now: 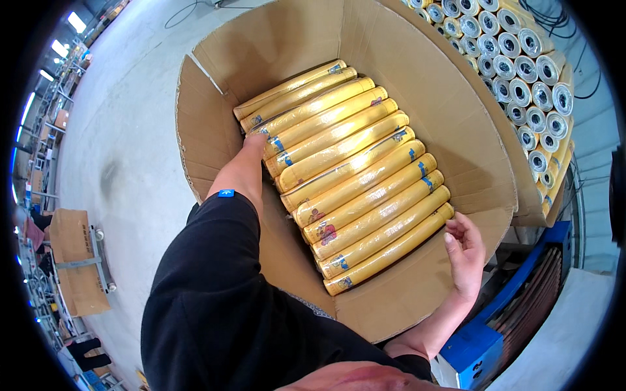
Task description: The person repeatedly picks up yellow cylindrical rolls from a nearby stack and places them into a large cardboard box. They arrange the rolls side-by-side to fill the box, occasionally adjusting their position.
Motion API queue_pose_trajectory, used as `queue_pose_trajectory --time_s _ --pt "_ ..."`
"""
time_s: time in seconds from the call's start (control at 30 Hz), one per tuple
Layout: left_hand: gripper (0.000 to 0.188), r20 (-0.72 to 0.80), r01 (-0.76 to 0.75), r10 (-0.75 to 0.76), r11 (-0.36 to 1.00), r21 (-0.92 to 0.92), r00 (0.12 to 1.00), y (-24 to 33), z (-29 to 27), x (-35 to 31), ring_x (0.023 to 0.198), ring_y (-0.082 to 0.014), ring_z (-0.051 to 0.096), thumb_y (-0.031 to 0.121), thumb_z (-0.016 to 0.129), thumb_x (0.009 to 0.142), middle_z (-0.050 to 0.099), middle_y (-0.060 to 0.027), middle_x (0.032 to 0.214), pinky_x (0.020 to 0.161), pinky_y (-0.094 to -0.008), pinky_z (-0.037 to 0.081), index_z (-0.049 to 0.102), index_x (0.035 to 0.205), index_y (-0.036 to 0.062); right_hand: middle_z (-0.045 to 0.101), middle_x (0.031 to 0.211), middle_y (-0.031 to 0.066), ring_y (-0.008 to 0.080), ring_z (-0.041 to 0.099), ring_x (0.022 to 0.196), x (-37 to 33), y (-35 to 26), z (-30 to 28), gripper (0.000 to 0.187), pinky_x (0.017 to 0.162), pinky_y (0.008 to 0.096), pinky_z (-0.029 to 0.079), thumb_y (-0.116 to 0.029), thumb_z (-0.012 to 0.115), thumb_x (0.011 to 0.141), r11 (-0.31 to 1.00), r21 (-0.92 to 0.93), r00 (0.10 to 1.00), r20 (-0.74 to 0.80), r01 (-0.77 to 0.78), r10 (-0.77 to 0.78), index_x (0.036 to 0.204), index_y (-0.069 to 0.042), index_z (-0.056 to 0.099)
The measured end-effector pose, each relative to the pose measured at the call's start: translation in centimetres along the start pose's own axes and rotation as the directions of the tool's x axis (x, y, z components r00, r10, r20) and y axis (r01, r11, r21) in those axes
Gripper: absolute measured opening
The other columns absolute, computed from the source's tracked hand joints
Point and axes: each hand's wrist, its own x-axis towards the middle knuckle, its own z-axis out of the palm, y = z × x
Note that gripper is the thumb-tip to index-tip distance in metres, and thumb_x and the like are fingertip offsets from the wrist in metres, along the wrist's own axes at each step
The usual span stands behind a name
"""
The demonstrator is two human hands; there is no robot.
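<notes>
Film-wrapped yellow rolls point(357, 181), probably slippery, are best gripped at both ends; nothing is held by the half-open right hand point(464, 249); the left hand point(257, 141) is too hidden to judge.

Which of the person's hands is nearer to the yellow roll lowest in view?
Right. The right hand is just beside that yellow roll's right end; the left hand, partly hidden, is farther away, by the left ends of upper rolls.

L grip point(257, 139) part-hidden, bkgd roll stack point(505, 67) cropped
</notes>
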Motion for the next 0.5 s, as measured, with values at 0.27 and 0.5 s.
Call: queue_pose_trajectory --time_s 0.27,0.5 --pt "0.030 0.090 -0.041 -0.035 0.685 0.727 0.995 1.5 0.4 -1.4 0.081 -0.0269 0.064 0.031 0.069 0.075 0.067 -0.0119 0.085 0.070 -0.0390 0.053 0.069 0.093 0.0067 0.060 0.103 0.0093 0.0150 0.056 0.095 1.4 0.1 1.1 0.043 0.088 0.0284 0.045 0.000 0.063 0.082 0.999 -0.041 0.993 0.115 -0.012 0.017 0.123 0.002 0.052" --pt "0.041 0.706 -0.709 0.221 -0.082 0.701 0.673 15.7 4.7 -10.7 0.101 -0.0345 0.059 0.036 0.059 0.079 0.061 -0.0163 0.113 0.086 -0.0429 0.047 0.065 0.109 0.0078 0.059 0.104 0.0079 0.0139 0.054 0.096 1.6 2.8 -1.6 0.041 0.087 0.0264 0.044 -0.007 0.061 0.088 0.977 -0.213 0.999 0.007 -0.029 0.032 0.127 0.001 0.050"
